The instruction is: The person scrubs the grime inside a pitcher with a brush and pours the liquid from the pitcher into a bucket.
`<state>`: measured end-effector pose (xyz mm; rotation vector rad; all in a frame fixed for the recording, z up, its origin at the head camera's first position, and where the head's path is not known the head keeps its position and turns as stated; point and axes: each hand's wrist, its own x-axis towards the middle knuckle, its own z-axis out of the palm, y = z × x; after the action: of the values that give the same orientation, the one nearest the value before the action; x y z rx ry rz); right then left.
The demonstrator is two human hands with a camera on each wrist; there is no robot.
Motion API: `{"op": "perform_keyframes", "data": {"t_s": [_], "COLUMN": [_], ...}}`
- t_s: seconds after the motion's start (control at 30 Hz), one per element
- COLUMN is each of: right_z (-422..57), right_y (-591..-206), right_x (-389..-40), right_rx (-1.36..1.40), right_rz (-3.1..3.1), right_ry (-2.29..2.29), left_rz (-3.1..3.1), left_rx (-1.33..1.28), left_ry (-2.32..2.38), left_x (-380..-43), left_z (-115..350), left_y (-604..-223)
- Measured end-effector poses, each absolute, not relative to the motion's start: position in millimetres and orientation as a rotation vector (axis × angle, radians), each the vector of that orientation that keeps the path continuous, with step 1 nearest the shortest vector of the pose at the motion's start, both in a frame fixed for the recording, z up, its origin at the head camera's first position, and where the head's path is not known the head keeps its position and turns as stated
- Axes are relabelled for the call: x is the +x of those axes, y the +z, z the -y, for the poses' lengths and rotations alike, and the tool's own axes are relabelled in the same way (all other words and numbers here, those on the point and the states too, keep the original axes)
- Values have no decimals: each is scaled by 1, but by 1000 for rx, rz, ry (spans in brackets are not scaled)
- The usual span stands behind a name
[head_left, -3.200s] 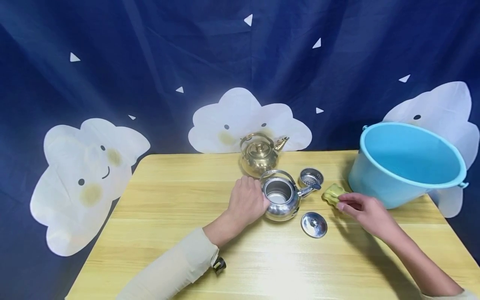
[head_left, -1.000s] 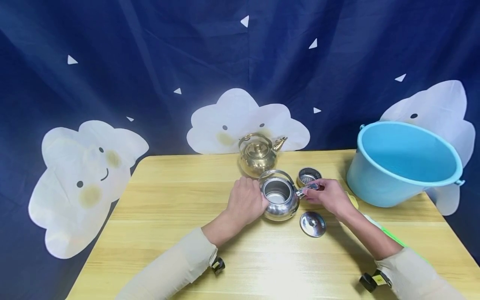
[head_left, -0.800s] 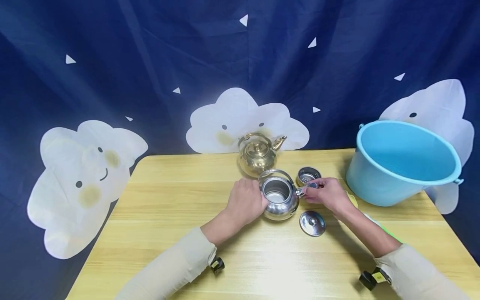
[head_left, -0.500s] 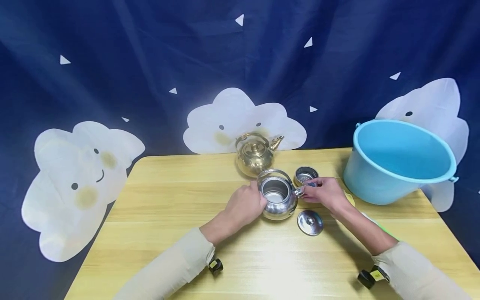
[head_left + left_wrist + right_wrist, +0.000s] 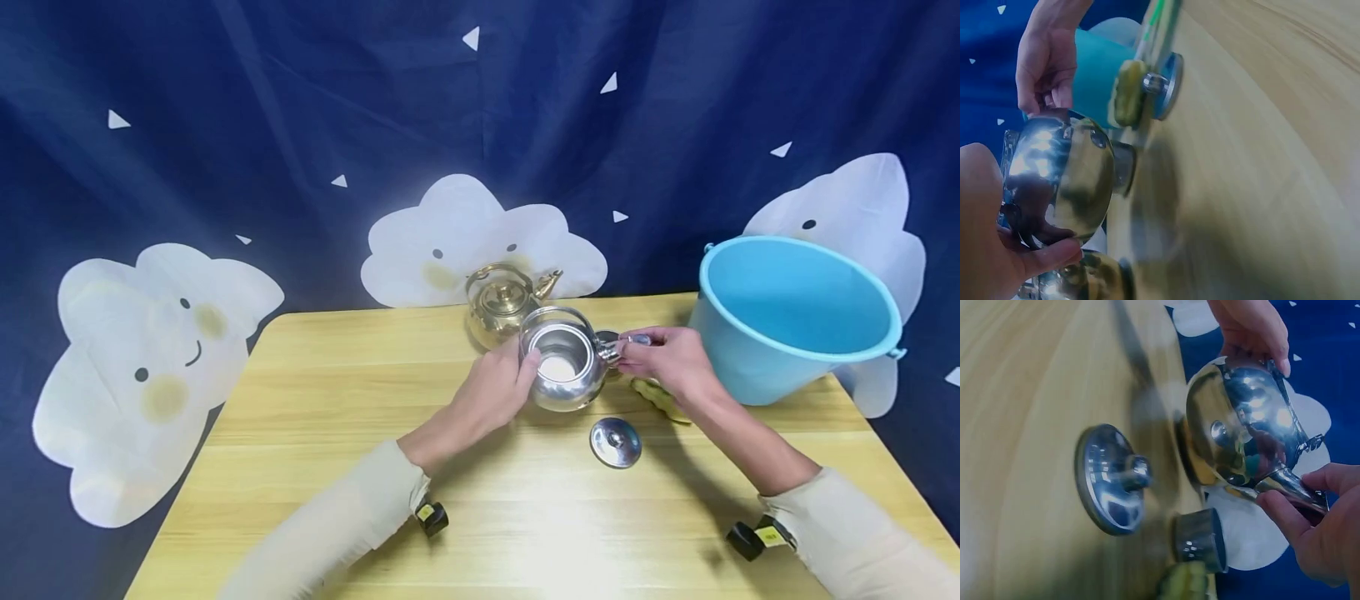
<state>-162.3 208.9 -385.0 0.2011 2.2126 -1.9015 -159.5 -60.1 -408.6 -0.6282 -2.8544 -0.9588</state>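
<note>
A silver teapot [image 5: 566, 392], its top uncovered, is raised off the table between both hands. My left hand [image 5: 491, 383] grips its left side, thumb near the rim. On the other side, my right hand [image 5: 671, 358] pinches the spout between thumb and fingers; the right wrist view shows this spout [image 5: 1291, 487] closely. The shiny round lid [image 5: 615, 442] lies on the table in front, knob up. Behind the spout sits a small perforated strainer [image 5: 1200, 540], mostly hidden in the head view. A yellow wavy-edged sponge [image 5: 660, 398] rests under the right hand.
A gold teapot [image 5: 498, 312] stands just behind the silver one, close to the left hand. The large light-blue bucket [image 5: 787, 333] occupies the back right of the wooden table [image 5: 337, 475]. A green stick-like thing [image 5: 1155, 15] appears beyond the lid in the left wrist view.
My right hand left the sponge and took the silver teapot's spout. Since half a second ago, both hands have lifted the teapot off the table; the lid stayed put.
</note>
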Motion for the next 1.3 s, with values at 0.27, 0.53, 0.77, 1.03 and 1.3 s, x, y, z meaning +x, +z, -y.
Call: {"op": "perform_keyframes", "data": {"t_s": [0.27, 0.53, 0.77, 1.03, 1.3], "right_z": [-221, -238, -256, -274, -293], "right_y": [-358, -329, -302, -279, -261], "right_x": [-164, -166, -162, -162, -161], "right_rx": [206, 213, 245, 181, 216], "right_rz": [-2256, -2279, -2264, -2162, -2152], "right_ry": [-1962, -2067, -2179, -2401, -2499], "left_rz": [2761, 2750, 2736, 2570, 2471], "left_rx": [-677, -604, -520, -511, -529], "left_ry": [-1120, -1371, -1721, -2237, -2436], "left_x": [-172, -183, -192, -208, -222], "left_z": [49, 35, 18, -2, -20], "left_y": [-376, -341, -313, -292, -275]}}
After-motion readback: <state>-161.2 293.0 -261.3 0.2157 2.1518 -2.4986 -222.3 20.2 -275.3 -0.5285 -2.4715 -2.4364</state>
